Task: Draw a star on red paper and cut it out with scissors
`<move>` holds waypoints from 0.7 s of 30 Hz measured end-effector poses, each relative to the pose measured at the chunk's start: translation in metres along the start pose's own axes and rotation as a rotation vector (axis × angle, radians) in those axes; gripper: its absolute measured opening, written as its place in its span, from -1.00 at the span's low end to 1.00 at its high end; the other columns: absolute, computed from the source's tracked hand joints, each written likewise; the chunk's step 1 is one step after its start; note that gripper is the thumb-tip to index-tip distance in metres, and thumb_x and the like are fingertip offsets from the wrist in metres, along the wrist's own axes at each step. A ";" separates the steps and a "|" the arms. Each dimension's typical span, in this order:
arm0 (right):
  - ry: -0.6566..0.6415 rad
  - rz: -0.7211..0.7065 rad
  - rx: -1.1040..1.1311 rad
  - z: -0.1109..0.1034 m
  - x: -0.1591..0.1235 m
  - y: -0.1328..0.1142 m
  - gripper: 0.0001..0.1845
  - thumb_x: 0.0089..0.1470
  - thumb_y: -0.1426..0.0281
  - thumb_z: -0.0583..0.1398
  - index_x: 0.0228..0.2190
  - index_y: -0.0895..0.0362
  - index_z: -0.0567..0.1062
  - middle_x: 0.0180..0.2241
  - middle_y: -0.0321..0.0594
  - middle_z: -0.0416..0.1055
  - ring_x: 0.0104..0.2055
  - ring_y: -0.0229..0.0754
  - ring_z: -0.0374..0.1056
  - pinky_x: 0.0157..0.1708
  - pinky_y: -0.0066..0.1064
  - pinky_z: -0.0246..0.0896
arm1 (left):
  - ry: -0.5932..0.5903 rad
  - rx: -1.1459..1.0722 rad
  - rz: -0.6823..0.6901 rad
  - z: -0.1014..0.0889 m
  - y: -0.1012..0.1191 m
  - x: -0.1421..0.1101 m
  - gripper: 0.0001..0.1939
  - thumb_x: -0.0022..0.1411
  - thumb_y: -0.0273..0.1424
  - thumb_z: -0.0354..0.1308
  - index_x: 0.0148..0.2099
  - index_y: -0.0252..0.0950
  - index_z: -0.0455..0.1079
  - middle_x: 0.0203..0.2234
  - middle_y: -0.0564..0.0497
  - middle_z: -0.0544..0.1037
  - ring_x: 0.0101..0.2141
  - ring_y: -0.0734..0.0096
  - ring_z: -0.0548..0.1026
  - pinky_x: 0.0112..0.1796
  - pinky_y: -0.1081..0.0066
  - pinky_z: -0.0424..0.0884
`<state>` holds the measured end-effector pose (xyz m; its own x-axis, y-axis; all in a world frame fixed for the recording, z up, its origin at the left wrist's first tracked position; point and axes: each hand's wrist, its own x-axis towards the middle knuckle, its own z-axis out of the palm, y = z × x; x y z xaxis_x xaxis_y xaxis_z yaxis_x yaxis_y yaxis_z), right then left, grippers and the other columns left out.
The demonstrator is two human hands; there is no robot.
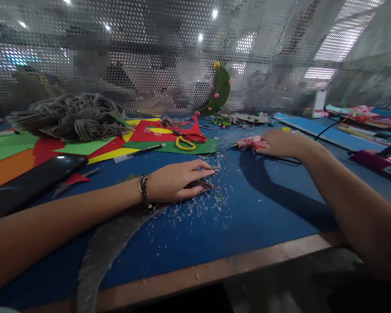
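My left hand (177, 180) lies flat, fingers stretched out, pressing on a long curved grey piece (107, 243) that runs from under the hand toward the table's front edge. Small white scraps (211, 204) are scattered around it. My right hand (280, 143) reaches further out and is closed around a pink glue gun (249, 142) lying on the blue table (254, 208); a black cord trails from it.
Coloured paper sheets (84, 148), yellow-and-red scissors (187, 141), a pen (140, 152) and a heap of grey yarn (71, 115) lie at the back left. A black phone (32, 184) rests left. A green crescent with pompoms (220, 89) leans on the perforated screen. A purple box (376, 161) sits right.
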<state>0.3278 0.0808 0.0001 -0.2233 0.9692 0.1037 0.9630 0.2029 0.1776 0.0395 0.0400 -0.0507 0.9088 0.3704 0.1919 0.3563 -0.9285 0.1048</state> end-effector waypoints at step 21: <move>0.207 -0.200 0.460 -0.005 -0.015 0.004 -0.35 -0.14 0.12 0.16 -0.05 0.14 0.14 -0.10 -0.04 0.24 -0.10 -0.03 0.23 -0.13 -0.26 0.12 | 0.077 -0.066 -0.046 0.002 -0.002 -0.001 -0.64 0.17 -0.37 -0.04 0.02 -0.33 0.28 -0.06 -0.11 0.37 -0.12 0.32 0.37 -0.16 0.41 0.31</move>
<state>0.3343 0.0662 0.0038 -0.3893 0.8670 0.3110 0.8550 0.4658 -0.2280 0.0381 0.0415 -0.0535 0.8716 0.4158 0.2596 0.3798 -0.9076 0.1787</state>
